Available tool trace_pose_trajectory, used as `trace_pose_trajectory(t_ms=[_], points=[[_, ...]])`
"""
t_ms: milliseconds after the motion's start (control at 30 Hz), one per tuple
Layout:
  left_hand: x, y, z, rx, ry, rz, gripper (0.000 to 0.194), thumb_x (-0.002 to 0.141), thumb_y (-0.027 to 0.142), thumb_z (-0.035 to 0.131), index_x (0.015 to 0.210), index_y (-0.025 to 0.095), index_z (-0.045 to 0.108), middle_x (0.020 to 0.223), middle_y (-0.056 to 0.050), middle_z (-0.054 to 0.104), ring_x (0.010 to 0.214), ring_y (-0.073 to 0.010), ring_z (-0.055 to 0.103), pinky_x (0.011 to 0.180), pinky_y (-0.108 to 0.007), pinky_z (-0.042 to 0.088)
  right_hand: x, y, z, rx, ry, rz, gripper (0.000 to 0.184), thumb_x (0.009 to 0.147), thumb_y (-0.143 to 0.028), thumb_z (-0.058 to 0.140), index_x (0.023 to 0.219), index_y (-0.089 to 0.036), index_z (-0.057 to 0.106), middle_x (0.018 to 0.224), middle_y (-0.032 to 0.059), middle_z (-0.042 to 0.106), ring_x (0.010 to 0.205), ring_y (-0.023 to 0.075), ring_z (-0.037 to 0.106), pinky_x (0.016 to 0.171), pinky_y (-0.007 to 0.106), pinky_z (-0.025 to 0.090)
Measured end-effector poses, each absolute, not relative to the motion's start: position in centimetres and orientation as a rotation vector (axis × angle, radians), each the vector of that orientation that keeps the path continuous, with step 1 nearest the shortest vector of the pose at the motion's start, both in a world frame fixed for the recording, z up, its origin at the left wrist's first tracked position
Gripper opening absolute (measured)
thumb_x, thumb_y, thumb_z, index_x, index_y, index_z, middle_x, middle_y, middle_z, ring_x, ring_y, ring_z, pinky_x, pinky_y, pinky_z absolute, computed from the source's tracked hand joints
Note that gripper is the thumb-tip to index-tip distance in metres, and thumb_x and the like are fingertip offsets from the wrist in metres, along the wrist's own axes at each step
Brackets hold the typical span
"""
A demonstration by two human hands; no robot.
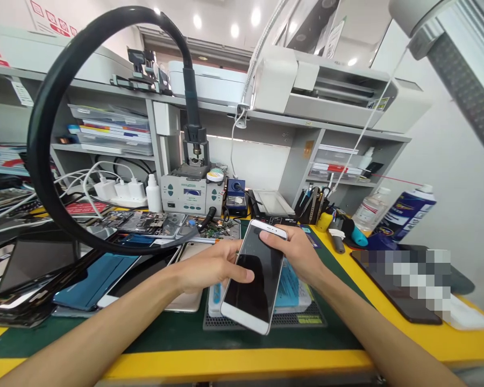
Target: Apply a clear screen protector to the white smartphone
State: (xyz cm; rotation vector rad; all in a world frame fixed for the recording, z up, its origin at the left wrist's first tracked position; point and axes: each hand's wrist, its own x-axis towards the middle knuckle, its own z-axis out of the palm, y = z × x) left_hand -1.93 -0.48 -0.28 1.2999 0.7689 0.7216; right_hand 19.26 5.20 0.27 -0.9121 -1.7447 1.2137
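Note:
A white-framed smartphone (253, 279) with a dark screen is held tilted above the green work mat (173, 330). My left hand (210, 266) grips its left edge, with the thumb lying across the screen. My right hand (296, 250) holds the phone's upper right side, fingers curled round the top edge. Under the phone lie a light blue packet (292, 293) and a perforated grey pad (302, 318).
A black hose loop (44, 134) arcs over the left side from a rework station (191, 191). Phones, tablets and circuit boards (145, 223) pile at the left. A tool holder (312, 207), bottle (369, 209), spray can (407, 212) and a dark tablet (399, 298) sit at the right.

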Motion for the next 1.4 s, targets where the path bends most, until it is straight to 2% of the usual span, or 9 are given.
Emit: trace_pose_trajectory(t_ms=[233,333,533,700,833,1000,1200,1300,1400], points=[[-1.8,-0.6,-0.3,1.348,0.787,0.712,0.032,0.071,0.031,0.085,0.094,0.018,0.067,0.078,0.001,0.065,0.073,-0.0153,0.063,0.068,-0.025,0.048,19.3,5.5,-0.1,-1.044,-1.693,1.156,0.069,0.087,-0.079,0.054,0.049,-0.022,0.045,0.047,-0.0007,0.047,0.049,0.0138,0.04,0.052,0.03,0.029],[-1.7,-0.8,0.1,1.345,0.785,0.709,0.031,0.069,0.03,0.084,0.093,0.018,0.068,0.078,0.0,0.067,0.075,-0.0174,0.065,0.071,-0.026,0.049,19.3,5.7,-0.1,-1.05,-1.684,1.209,0.067,0.086,-0.079,0.054,0.052,-0.022,0.049,0.049,-0.0004,0.05,0.05,0.0147,0.042,0.053,0.03,0.031],[-1.6,-1.0,0.6,1.311,0.813,0.648,0.023,0.067,0.023,0.079,0.085,0.018,0.067,0.08,-0.001,0.07,0.084,-0.0218,0.069,0.076,-0.029,0.051,19.3,5.5,0.5,-0.969,-1.821,1.324,0.051,0.078,-0.063,0.077,0.065,-0.019,0.056,0.061,-0.004,0.053,0.057,0.0109,0.043,0.055,0.025,0.031],[-1.6,-0.9,0.6,1.278,0.798,0.626,0.019,0.065,0.019,0.076,0.081,0.017,0.067,0.077,0.0,0.07,0.08,-0.0205,0.069,0.077,-0.029,0.052,19.3,5.2,0.4,-1.004,-1.916,1.462,0.055,0.087,-0.071,0.063,0.067,-0.02,0.062,0.059,-0.001,0.06,0.052,0.0136,0.051,0.05,0.026,0.038],[-1.6,-0.9,0.8,1.222,0.794,0.664,0.019,0.067,0.02,0.079,0.082,0.015,0.07,0.079,-0.003,0.073,0.077,-0.0202,0.07,0.072,-0.027,0.053,18.9,5.4,0.0,-1.117,-1.754,1.523,0.063,0.085,-0.078,0.06,0.062,-0.019,0.064,0.054,0.0036,0.064,0.042,0.0162,0.053,0.038,0.028,0.039],[-1.9,-0.3,0.7,1.06,0.939,0.811,0.024,0.077,0.024,0.079,0.097,0.013,0.072,0.086,-0.008,0.076,0.069,-0.0149,0.071,0.057,-0.019,0.054,18.7,6.5,-0.5,-1.244,-1.441,1.489,0.054,0.094,-0.064,0.058,0.064,-0.019,0.062,0.045,0.0033,0.057,0.034,0.0163,0.048,0.031,0.029,0.04],[-2.5,0.6,0.9,0.916,0.916,0.986,0.017,0.087,0.017,0.066,0.099,0.006,0.069,0.088,-0.019,0.076,0.071,-0.0258,0.077,0.051,-0.029,0.063,19.2,7.5,-0.1,-1.218,-1.232,1.386,0.046,0.102,-0.05,0.048,0.068,-0.021,0.058,0.049,0.0014,0.055,0.039,0.0143,0.048,0.033,0.027,0.044],[-2.4,0.6,1.0,0.882,0.883,1.056,0.011,0.088,0.011,0.064,0.098,0.007,0.066,0.093,-0.019,0.077,0.072,-0.0266,0.079,0.05,-0.028,0.064,19.2,7.4,0.2,-1.196,-1.183,1.365,0.044,0.102,-0.048,0.049,0.068,-0.021,0.058,0.05,0.0011,0.053,0.04,0.0146,0.047,0.034,0.027,0.043],[-2.2,0.6,0.9,0.887,0.876,1.072,0.012,0.092,0.015,0.062,0.102,0.009,0.063,0.092,-0.017,0.075,0.069,-0.0286,0.079,0.045,-0.03,0.063,19.1,7.3,0.4,-1.173,-1.159,1.363,0.04,0.1,-0.048,0.052,0.07,-0.022,0.058,0.049,0.0003,0.052,0.039,0.015,0.046,0.033,0.029,0.042]])
